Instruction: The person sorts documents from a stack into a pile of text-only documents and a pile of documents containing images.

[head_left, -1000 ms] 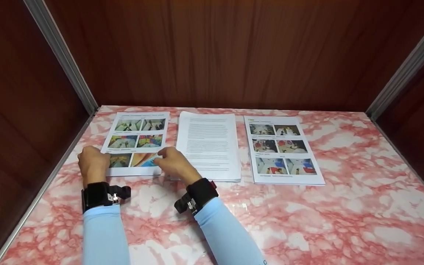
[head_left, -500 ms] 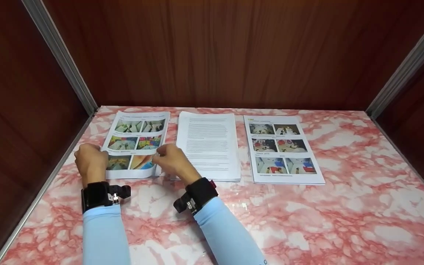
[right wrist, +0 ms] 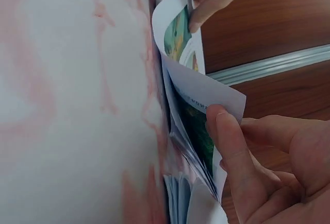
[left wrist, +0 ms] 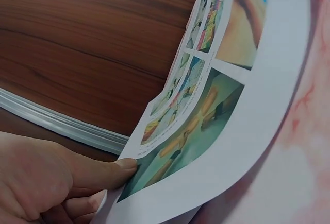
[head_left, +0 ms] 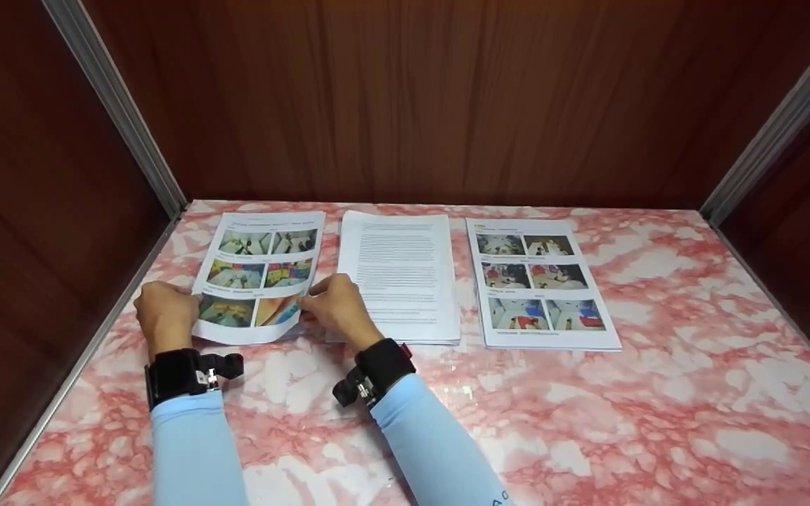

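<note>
Both hands pinch the top white sheet printed with colour photos (head_left: pixel 254 281) at ten o'clock on the pink marbled table (head_left: pixel 588 422): left hand (head_left: pixel 162 316) at its left edge, right hand (head_left: pixel 335 309) at its right, bowing the near edge up so it peels from the paper stack (right wrist: pixel 180 193) underneath.

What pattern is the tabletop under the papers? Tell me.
The tabletop is pink-red and white marbling, like veined stone; the head view shows it best.

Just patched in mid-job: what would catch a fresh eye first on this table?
Both hands, the left hand and right hand, pinch the near corners of the top photo sheet of the left stack, its near edge curled up off the pile. Beside it on the pink marble table lie a text stack in the middle and another photo stack on the right.
</note>
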The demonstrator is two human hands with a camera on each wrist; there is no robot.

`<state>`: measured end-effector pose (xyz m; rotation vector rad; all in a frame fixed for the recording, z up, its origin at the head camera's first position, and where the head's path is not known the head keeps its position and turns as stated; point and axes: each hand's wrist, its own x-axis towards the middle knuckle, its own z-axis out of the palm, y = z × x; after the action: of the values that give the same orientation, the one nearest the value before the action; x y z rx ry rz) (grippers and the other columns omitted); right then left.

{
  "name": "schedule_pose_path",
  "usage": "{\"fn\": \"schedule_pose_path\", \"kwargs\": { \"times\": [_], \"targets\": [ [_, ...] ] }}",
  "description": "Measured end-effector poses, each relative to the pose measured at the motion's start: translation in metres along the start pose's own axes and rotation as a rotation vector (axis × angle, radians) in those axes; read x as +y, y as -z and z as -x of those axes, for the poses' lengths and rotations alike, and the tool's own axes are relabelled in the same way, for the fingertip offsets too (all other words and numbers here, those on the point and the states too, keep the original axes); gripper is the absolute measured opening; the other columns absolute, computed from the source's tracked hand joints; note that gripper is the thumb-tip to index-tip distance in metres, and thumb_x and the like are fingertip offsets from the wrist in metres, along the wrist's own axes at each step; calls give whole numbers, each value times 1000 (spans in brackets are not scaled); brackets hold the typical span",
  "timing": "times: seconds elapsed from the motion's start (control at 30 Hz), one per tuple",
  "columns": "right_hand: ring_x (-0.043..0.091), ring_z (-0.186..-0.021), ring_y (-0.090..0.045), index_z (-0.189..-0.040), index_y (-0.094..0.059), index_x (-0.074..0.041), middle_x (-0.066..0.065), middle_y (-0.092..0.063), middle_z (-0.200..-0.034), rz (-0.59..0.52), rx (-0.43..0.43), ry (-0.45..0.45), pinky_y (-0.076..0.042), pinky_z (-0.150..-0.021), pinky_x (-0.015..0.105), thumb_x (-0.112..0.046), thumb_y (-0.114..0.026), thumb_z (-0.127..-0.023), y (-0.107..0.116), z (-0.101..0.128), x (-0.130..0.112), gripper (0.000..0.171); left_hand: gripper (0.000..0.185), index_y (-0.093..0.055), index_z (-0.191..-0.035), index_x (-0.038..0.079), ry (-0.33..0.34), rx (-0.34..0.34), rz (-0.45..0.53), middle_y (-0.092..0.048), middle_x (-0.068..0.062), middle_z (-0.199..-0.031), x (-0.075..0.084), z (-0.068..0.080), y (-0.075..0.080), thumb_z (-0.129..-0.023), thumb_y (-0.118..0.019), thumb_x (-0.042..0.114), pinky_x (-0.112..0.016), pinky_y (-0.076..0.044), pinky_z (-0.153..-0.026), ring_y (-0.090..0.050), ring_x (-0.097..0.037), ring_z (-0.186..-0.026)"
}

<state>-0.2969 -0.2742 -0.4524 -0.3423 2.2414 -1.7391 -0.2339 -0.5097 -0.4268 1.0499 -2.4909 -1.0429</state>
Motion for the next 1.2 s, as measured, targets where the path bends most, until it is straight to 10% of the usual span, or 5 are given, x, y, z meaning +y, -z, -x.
{"fn": "schedule_pose_path", "kwargs": {
  "times": [0.77,1.2],
  "targets": [
    [23,-61,-67,-78,-70,-3,6,-66,-72,117,59,27,-51,-49,25,1,-67,-74,24,-6,5,6,39,-66,-116,-7,2,-120,-21,-60,-27,-121,7,2,6,-88,-65,20,-47,-41,-97,-54,-40,-112],
    [19,-74,-66,-95,-72,3,13,-67,-95,-98,108,-27,-56,-64,29,-1,-69,-78,73,-8,-12,18,43,-62,-125,-4,42,-201,262,-55,-18,-131,43,13,5,-88,-68,17,-36,-38,-98,-47,-28,-116]
  ]
}}
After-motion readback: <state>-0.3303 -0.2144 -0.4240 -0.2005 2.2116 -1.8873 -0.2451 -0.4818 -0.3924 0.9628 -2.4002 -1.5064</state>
